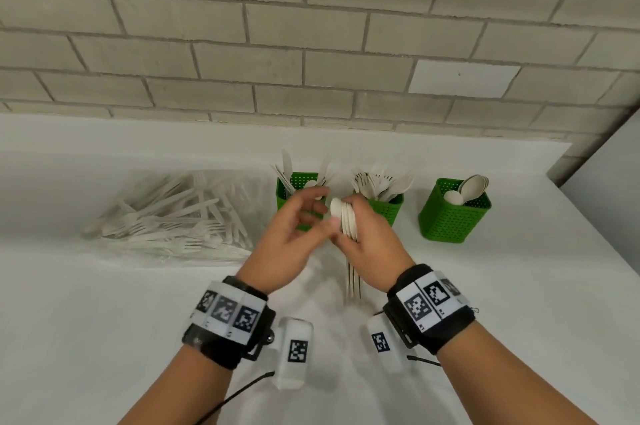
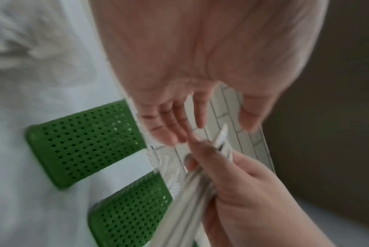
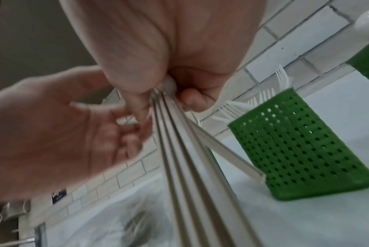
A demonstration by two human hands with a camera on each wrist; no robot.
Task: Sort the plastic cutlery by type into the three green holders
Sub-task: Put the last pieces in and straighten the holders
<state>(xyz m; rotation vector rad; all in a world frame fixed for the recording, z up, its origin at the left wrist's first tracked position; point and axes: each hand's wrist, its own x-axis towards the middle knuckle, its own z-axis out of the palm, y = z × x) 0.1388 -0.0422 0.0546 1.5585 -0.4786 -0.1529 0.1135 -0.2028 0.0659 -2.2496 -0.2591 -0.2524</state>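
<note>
Head view, right hand clenching spoon bundle, left hand loosely spread

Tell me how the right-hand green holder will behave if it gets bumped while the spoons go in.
The right-hand green holder looks light: thin perforated plastic, so it would probably slide on the white counter. Taller than wide, with only a few spoons leaning inside, it may tip.

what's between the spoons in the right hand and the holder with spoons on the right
Nothing visible. The right hand grips the spoon bundle in front of the fork holder; bare counter lies toward the spoon holder.
</note>
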